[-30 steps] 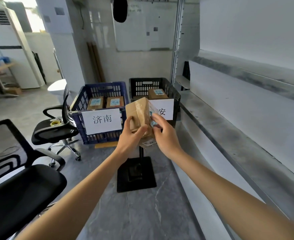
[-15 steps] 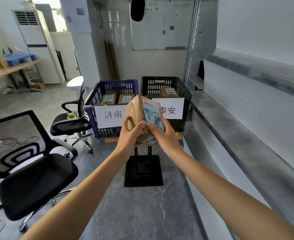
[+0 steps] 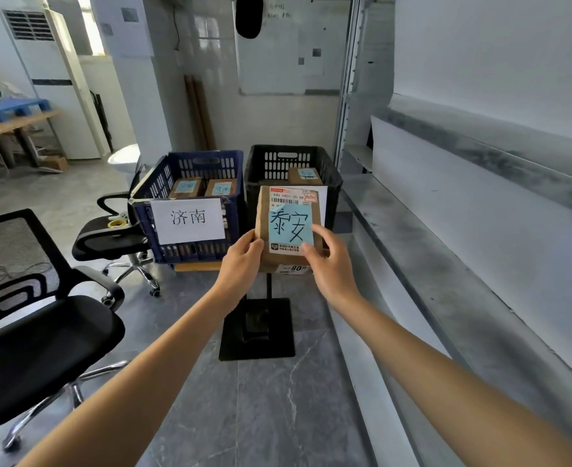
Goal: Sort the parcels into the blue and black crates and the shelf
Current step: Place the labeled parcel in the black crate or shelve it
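Holding one brown parcel (image 3: 263,210) up at centre frame, label face to the camera, just in front of the black crate (image 3: 288,160) and not yet inside anything. Gripping its lower left corner with the left hand (image 3: 241,261), fingers curled round the edge; gripping the lower right with the right hand (image 3: 328,264), fingers clamped on the front face and side. Reading the blue note (image 3: 290,228) stuck on the front: handwritten 泰安. No match with the white sign (image 3: 188,220) on the blue crate (image 3: 207,165) left of centre, marked 济南, so probably bound for the black crate or the shelf (image 3: 446,264) down the right side of the frame; black crate's own sign mostly hidden behind the parcel, cannot read it. Tallying what is done: two sorted parcels (image 3: 186,187) lying side by side in the blue crate, one more parcel (image 3: 305,175) at the back of the black crate, each with a blue note too small to read. Somewhere in mid-task by the look of it, with this one checked but not placed. Still to do: lowering it into its place and letting go. Cannot tell how many unsorted parcels wait out of view.
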